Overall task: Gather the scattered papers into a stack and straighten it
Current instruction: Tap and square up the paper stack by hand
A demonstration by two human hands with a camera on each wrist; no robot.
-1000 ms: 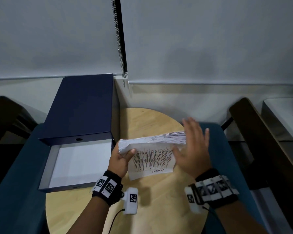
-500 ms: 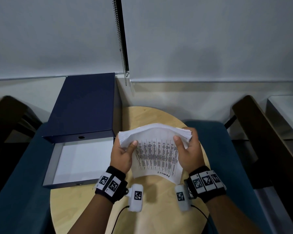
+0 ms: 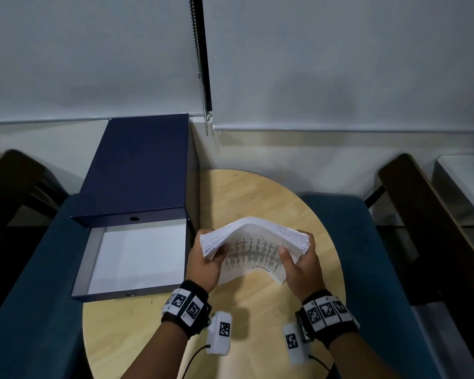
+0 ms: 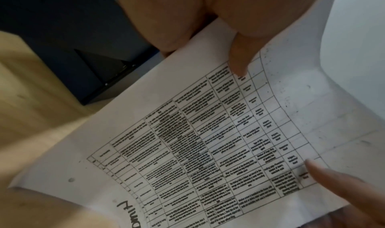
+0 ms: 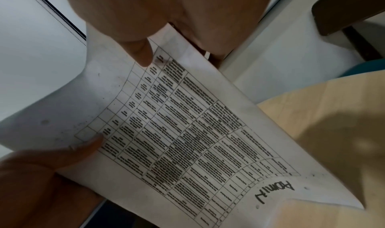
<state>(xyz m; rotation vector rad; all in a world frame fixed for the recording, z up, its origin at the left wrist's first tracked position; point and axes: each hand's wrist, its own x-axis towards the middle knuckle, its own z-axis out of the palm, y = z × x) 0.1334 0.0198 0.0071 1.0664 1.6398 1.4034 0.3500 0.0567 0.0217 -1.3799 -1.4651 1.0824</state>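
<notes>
A thick stack of printed papers (image 3: 253, 248) is held above the round wooden table (image 3: 257, 198), bowed upward in the middle, its near sheet carrying a printed table. My left hand (image 3: 205, 262) grips its left end and my right hand (image 3: 303, 265) grips its right end, thumbs on the near face. In the left wrist view my left thumb (image 4: 239, 62) presses the printed sheet (image 4: 198, 141), and the right thumb comes in at lower right. In the right wrist view my right thumb (image 5: 139, 52) presses the same sheet (image 5: 177, 124). The fingers behind the stack are hidden.
An open dark blue file box (image 3: 132, 266) with a white inside lies on the table's left; its lid (image 3: 137, 168) stands up behind. Teal chairs (image 3: 367, 255) flank the table. A blind chain (image 3: 201, 77) hangs at the wall behind.
My right hand came from flat against the stack's right edge to gripping it. Both hands lifted the stack and bent it into an arch.
</notes>
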